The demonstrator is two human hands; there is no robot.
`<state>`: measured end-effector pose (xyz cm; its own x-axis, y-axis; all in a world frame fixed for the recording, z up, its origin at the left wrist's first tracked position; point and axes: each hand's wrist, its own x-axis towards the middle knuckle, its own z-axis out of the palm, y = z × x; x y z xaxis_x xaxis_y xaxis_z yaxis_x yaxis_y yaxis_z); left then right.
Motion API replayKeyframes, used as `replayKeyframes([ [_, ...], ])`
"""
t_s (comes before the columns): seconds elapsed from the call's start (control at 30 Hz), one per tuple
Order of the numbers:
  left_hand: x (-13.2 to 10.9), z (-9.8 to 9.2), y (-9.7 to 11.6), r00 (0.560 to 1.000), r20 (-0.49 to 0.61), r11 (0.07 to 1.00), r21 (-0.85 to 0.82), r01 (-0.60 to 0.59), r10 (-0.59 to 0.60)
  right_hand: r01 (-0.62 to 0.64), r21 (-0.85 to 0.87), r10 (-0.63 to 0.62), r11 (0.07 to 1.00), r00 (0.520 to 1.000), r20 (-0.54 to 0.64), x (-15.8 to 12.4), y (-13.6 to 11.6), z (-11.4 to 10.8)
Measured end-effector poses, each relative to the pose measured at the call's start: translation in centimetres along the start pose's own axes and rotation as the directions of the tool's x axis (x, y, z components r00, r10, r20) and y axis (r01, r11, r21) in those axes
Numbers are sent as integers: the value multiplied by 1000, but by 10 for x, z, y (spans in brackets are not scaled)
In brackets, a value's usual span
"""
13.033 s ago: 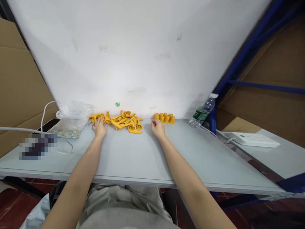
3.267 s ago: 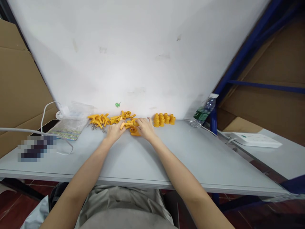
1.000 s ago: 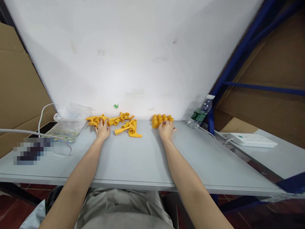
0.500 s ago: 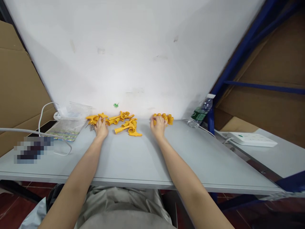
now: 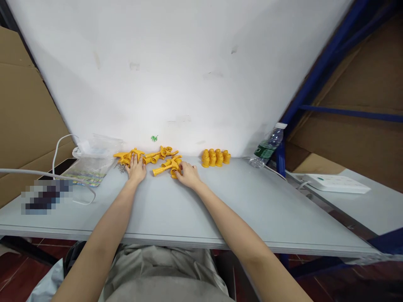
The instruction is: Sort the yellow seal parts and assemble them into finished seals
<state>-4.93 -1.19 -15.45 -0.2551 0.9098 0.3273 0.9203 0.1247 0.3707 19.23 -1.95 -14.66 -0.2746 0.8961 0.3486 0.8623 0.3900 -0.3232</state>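
Note:
Loose yellow plastic parts, a spread-out pile of flared tubes and winged pieces, lie along the back of the table. My left hand rests at the pile's left end, fingers stretched out and touching the parts. Beside it is a small heap of silvery metal bits, too small to name. At the pile's right end, my right hand has thumb and fingers closed around the edge of a yellow plastic piece, partly hidden by the fingers. Further right, yellow cup-shaped pieces stand in tidy rows.
A clear plastic bag and a white cable lie at the left. Against the right side leans a water bottle. A white power strip sits beyond the table. A white panel rises behind.
My right hand has left the rows of cup-shaped pieces and moved left to the loose pile. My left hand has barely shifted, its fingers now straighter.

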Motion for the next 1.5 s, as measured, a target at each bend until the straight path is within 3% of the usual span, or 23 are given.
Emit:
replayKeyframes([
  [0.1,-2,-5,6,995,-89,999,-20,-44,42,-1,22,1,1000,1000,-1,0,1,2],
  [0.2,-7,-11,16,974,-130,980,-47,-192,185,37,17,-36,999,999,-19,1,2,4],
  [0.3,-16,-12,29,929,-54,926,-83,-369,366,41,-8,-41,999,998,-46,2,2,5],
  [0.4,-25,-7,41,891,31,889,-84,-450,454,33,-17,-34,999,997,-73,2,2,6],
  [0.6,-32,2,50,882,71,883,-102,-457,465,103,83,-92,991,988,-128,1,-1,5],
  [0.73,-29,0,54,938,-101,863,-368,-346,333,169,194,-127,966,970,-208,-1,-9,-2],
  [0.8,-28,-2,57,955,-202,748,-595,-294,215,188,242,-137,952,968,-212,-2,-15,-4],
  [0.87,-28,-3,62,969,-223,573,-783,-242,105,212,287,-159,934,968,-196,-3,-22,-2],
  [1.0,-31,-7,70,994,-93,253,-962,-105,57,269,398,-202,877,958,-204,-5,-35,4],
  [1.1,-32,-8,71,995,-42,157,-986,-56,91,251,482,-153,839,960,-234,-4,-39,5],
  [1.17,-29,-8,68,996,-57,208,-975,-71,75,227,507,-114,831,963,-245,-3,-36,3],
  [1.33,-21,-12,55,975,-224,549,-814,-188,2,220,392,-122,893,958,-258,1,-23,-6],
  [1.43,-20,-18,45,938,-318,723,-614,-316,140,205,291,-137,934,961,-239,1,-19,-10],
  [1.5,-21,-20,40,908,-294,784,-468,-409,298,221,226,-170,949,959,-225,0,-18,-11],
])
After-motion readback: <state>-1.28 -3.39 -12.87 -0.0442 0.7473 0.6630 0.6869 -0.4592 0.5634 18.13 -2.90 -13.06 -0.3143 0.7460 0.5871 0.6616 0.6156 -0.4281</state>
